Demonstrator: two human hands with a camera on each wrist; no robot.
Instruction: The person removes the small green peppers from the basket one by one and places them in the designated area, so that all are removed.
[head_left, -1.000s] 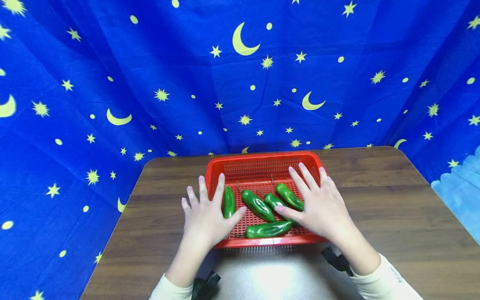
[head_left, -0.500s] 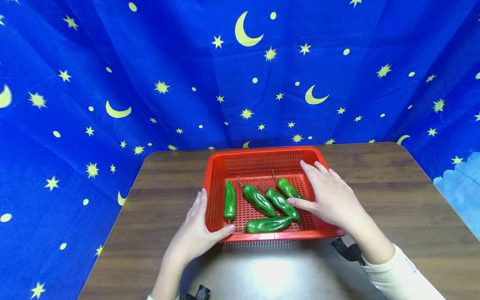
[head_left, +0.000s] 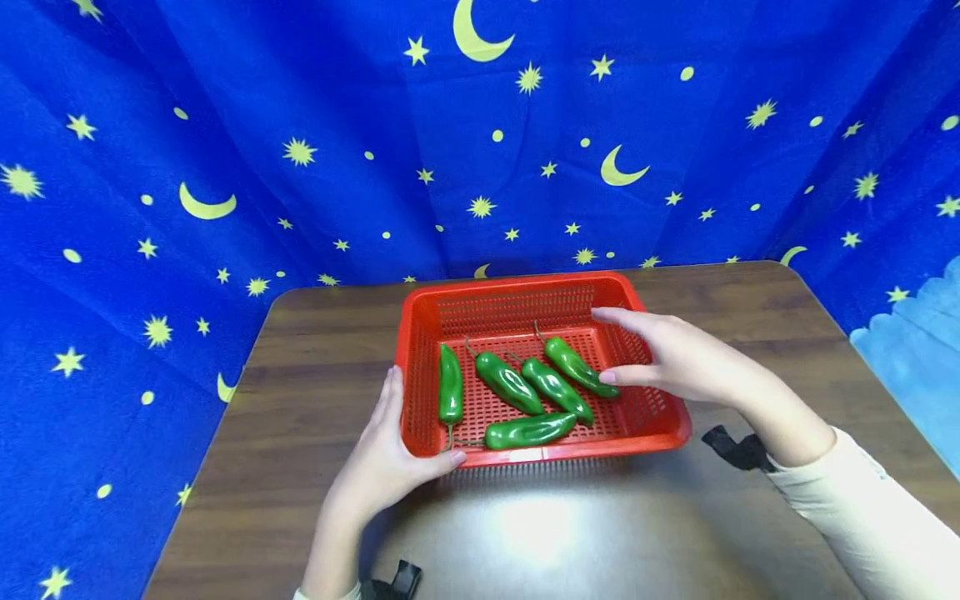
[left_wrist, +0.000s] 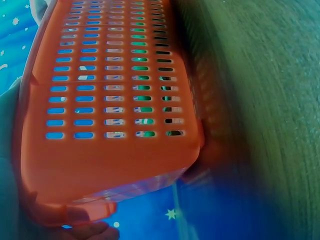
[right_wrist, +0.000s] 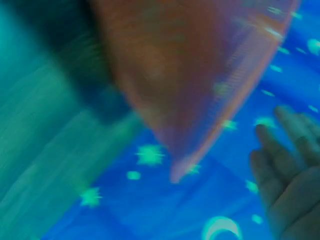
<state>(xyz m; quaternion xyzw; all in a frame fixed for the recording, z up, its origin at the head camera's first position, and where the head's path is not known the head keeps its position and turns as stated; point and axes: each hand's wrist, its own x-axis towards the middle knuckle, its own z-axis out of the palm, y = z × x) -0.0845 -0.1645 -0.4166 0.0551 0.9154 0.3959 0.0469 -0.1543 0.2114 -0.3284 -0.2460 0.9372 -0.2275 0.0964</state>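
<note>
A red plastic basket (head_left: 525, 287) with slotted walls stands on the table, and several glossy green peppers lie on its floor. One pepper (head_left: 450, 385) lies along the left wall; another pepper (head_left: 529, 431) lies crosswise near the front rim. My left hand (head_left: 378, 467) holds the basket's front left corner, its thumb on the front rim and its fingers along the left side. In the left wrist view its fingertips (left_wrist: 95, 232) show at the rim. Over the basket's right side hovers my right hand (head_left: 675, 358), thumb and fingers apart, holding nothing. Its thumb tip is near the rightmost pepper (head_left: 573, 367).
The brown wood-grain table (head_left: 315, 367) extends on both sides of the basket, with a shiny grey surface (head_left: 540, 533) in front. A blue cloth (head_left: 360, 100) with yellow moons and stars hangs behind and at the sides.
My left hand has moved from above the basket to its front left corner. My right hand has come off the right rim, shifting rightward. The peppers keep their places.
</note>
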